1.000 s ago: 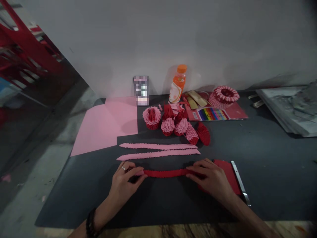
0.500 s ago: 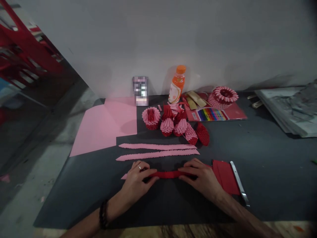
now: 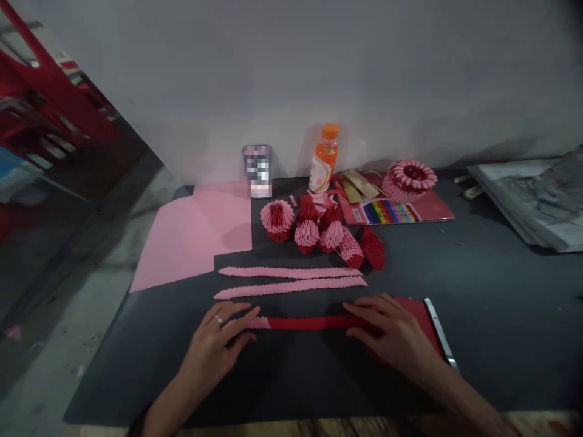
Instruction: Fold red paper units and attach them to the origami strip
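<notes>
A long strip of folded paper [image 3: 305,323], red with a pink left end, lies across the dark table before me. My left hand [image 3: 223,340] rests over the pink end, fingers stretched and thumb apart. At the red end, my right hand [image 3: 387,328] lies with its fingers spread over the strip. Under and beside that hand are red paper pieces [image 3: 421,315], partly hidden, and a silver box-cutter-like tool [image 3: 440,332]. Two pink zigzag-edged strips, an upper strip [image 3: 286,272] and a lower strip [image 3: 286,287], lie just beyond.
Folded red-and-pink paper pieces [image 3: 306,232] stand behind the strips. Pink sheets [image 3: 191,237] lie left. Along the wall are a phone [image 3: 257,172], an orange drink bottle [image 3: 324,159], a flat colourful pack [image 3: 428,206] and a paper ring basket [image 3: 410,180]. Stacked papers [image 3: 528,194] lie right.
My hands have moved apart along the strip, the left one leftward and the right one slightly rightward. More of the strip, including its pink end, now shows between them.
</notes>
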Action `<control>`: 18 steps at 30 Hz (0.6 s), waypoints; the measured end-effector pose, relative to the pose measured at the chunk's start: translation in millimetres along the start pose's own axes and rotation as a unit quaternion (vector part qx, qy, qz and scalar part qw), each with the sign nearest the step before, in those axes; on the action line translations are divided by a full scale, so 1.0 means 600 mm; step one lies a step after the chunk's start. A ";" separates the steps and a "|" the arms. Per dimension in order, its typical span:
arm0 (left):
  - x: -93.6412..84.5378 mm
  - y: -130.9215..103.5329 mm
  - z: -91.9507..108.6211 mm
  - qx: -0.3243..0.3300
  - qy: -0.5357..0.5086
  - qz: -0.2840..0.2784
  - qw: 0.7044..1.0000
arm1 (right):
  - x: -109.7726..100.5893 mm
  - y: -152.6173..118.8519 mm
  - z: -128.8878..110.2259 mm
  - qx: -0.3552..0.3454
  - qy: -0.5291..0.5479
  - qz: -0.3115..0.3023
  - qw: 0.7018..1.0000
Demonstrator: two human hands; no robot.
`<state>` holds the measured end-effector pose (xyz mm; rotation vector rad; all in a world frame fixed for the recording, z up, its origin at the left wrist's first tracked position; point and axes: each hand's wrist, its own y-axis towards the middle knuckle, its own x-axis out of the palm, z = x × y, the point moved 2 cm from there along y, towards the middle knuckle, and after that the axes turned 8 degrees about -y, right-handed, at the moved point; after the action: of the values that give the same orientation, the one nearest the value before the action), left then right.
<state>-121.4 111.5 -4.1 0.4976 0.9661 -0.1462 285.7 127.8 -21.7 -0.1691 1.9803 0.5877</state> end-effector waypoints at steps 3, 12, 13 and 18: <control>-0.026 -0.029 -0.045 -0.041 -0.009 0.009 0.999 | -0.011 -0.014 0.025 -0.009 -0.014 0.008 1.000; -0.006 -0.042 -0.050 -0.079 -0.054 0.008 0.995 | 0.001 -0.007 0.021 -0.051 0.014 0.013 0.999; -0.012 -0.037 -0.051 -0.074 -0.058 0.005 0.996 | -0.002 -0.007 0.022 -0.051 0.010 0.015 0.999; -0.049 0.014 -0.086 -0.056 -0.016 -0.011 0.998 | -0.015 0.022 0.042 -0.037 -0.027 0.025 0.999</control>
<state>-173.7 140.1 -1.4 0.3811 0.9436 -0.1178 305.5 149.9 -18.6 -0.1476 1.9171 0.6909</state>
